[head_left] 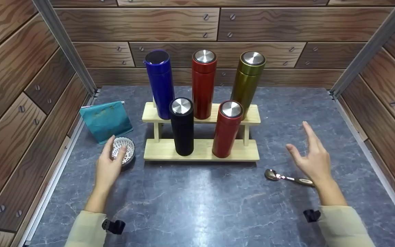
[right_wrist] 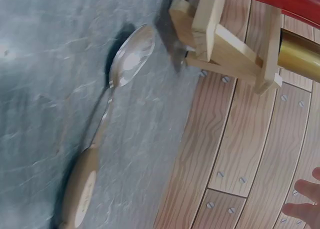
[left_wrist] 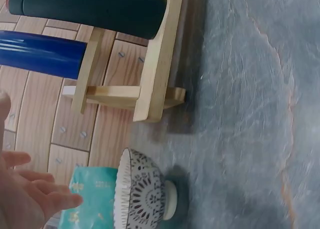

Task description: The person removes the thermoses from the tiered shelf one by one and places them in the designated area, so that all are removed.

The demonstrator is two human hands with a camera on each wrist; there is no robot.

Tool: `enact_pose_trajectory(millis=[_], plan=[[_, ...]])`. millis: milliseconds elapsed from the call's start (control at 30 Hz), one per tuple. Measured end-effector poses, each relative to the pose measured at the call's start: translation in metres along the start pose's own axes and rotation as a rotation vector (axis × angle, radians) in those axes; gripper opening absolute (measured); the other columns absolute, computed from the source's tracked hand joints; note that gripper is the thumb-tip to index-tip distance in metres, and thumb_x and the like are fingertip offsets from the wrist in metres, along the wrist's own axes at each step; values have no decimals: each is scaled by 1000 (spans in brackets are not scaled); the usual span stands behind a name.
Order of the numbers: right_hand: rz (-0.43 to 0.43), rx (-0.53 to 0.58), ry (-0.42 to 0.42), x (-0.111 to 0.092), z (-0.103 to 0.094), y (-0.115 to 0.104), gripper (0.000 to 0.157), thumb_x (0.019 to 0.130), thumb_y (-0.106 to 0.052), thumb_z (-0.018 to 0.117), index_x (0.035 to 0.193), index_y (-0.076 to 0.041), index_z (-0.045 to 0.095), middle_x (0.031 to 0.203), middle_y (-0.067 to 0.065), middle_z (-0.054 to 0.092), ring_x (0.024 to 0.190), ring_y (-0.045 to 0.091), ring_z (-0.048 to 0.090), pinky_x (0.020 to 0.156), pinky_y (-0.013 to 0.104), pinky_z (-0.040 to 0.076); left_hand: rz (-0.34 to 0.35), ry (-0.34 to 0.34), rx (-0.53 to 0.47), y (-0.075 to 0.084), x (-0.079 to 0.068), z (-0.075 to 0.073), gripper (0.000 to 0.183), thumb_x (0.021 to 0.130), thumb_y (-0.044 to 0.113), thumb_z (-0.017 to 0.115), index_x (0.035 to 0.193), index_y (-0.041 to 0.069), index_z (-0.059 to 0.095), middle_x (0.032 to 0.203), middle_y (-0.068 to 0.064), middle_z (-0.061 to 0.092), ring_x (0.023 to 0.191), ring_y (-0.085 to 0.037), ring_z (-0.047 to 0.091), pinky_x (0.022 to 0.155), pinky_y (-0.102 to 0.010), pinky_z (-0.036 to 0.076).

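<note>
My left hand (head_left: 110, 164) hovers with fingers spread over a patterned bowl (head_left: 129, 151). In the left wrist view a gap shows between the fingers (left_wrist: 60, 199) and the bowl (left_wrist: 142, 194), which stands upright on its white foot. Behind the bowl is a teal pouch (head_left: 107, 120). On the other side, my right hand (head_left: 312, 159) is raised with its thumb and fingers apart, holding nothing. A spoon (head_left: 288, 178) lies on the table just left of it. The right wrist view shows the spoon's metal head and brown handle (right_wrist: 82, 184) whole, apart from the hand.
A two-tier wooden rack (head_left: 201, 155) stands mid-table. Its upper shelf bears a blue flask (head_left: 161, 85), a red flask (head_left: 203, 85) and a gold flask (head_left: 247, 82). Below stand a black flask (head_left: 182, 130) and another red flask (head_left: 226, 132). Wood-print walls enclose three sides.
</note>
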State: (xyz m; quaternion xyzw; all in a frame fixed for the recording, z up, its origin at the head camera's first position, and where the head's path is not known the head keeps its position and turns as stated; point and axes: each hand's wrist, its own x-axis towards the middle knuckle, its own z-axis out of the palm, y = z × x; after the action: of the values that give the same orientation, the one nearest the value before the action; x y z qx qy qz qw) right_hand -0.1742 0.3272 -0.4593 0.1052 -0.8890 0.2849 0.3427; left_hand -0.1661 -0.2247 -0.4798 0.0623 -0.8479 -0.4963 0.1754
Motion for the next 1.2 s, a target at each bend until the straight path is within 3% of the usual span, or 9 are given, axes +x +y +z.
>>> enact_pose_trajectory(millis=[67, 200, 300, 433, 700, 900, 1200], plan=[[11, 48, 15, 4, 1, -3, 70, 80, -36, 72, 139, -12, 42, 133, 16, 50, 112, 45, 49, 81, 64, 45, -31, 4, -93, 0, -1, 2, 52, 94, 23, 57, 137, -2, 40, 134, -26, 44, 119, -36, 46, 103, -45, 40], [-3, 148, 41, 15, 5, -7, 63, 81, -23, 73, 136, -9, 45, 128, 14, 54, 114, 37, 51, 94, 51, 46, -90, 27, -245, -1, -3, 8, 47, 95, 16, 54, 134, -7, 42, 130, -27, 47, 120, -31, 46, 106, -32, 39], [-15, 200, 39, 22, 10, -9, 59, 82, -14, 71, 135, -7, 46, 130, 10, 53, 116, 27, 52, 100, 30, 45, -152, 60, -293, -3, -6, 14, 43, 96, 18, 53, 131, -6, 46, 125, -25, 52, 108, -18, 53, 91, -22, 49], [-8, 252, 16, 30, 17, -11, 58, 81, -3, 70, 134, -4, 46, 130, 9, 54, 116, 22, 52, 97, 15, 41, -228, 61, -314, -6, -10, 22, 44, 97, 25, 51, 130, -4, 48, 119, -22, 54, 93, -9, 54, 73, -23, 56], [72, 384, 23, 49, 15, -48, 47, 85, 5, 62, 128, 10, 45, 124, 23, 54, 109, 37, 53, 89, 14, 47, -290, 29, -354, -15, -20, 37, 42, 97, 25, 51, 127, -4, 49, 118, -19, 53, 99, -17, 54, 77, -32, 57], [110, 462, 21, 66, 15, -62, 44, 88, 1, 60, 128, 10, 44, 121, 26, 54, 109, 37, 53, 86, 17, 50, -312, 14, -386, -20, -29, 49, 43, 96, 22, 53, 128, -5, 47, 118, -22, 53, 106, -30, 53, 77, -36, 57], [172, 515, -14, 85, 23, -69, 44, 90, -2, 59, 129, 9, 43, 122, 22, 54, 110, 37, 52, 85, 20, 50, -398, 21, -401, -26, -32, 65, 47, 93, 23, 58, 130, -5, 46, 121, -22, 52, 100, -24, 55, 76, -39, 58]])
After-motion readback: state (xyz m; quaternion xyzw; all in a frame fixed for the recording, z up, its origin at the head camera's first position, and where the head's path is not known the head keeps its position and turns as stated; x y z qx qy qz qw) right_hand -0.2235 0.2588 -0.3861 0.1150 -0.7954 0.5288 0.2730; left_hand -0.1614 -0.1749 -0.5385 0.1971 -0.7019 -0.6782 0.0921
